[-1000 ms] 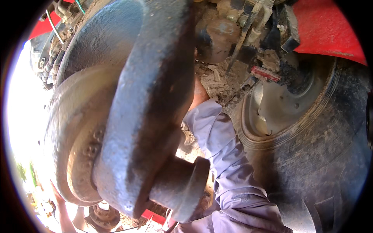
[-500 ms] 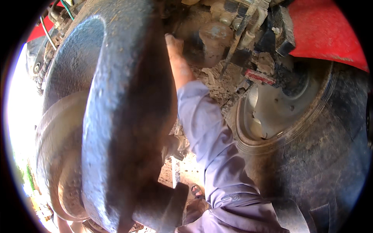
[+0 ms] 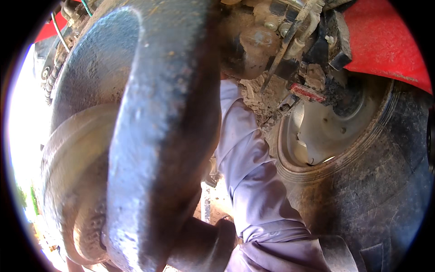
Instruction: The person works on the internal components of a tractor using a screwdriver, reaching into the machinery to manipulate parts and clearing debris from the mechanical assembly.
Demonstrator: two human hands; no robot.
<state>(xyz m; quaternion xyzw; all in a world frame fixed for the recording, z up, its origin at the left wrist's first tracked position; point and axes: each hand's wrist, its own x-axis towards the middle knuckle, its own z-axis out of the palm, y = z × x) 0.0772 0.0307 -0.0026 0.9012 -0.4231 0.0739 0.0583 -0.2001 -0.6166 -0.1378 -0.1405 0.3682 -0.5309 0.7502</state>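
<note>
My right arm, in a lavender sleeve point(image 3: 249, 163), reaches up from the lower edge between a big curved blue-black metal piece point(image 3: 149, 149) and a large tyre. Only a sliver of my right wrist point(image 3: 223, 76) shows past the cuff. The hand itself is hidden behind the thick metal piece, near a mud-caked housing point(image 3: 259, 47), so what it touches or holds cannot be seen. Inside the curve of the metal piece sits a rounded, worn metal drum or wheel point(image 3: 77, 145). My left hand is out of sight.
A black tyre point(image 3: 362, 195) with a pale metal rim point(image 3: 317, 131) fills the right side, beneath a red fender point(image 3: 385, 41). A thin metal bar point(image 3: 285, 47) slants down beside a small red reflector point(image 3: 308, 92). Hoses point(image 3: 61, 34) run at the upper left.
My right hand, partly visible before with its thumb showing, has gone behind the metal piece. The view has shifted, so the metal piece appears farther right.
</note>
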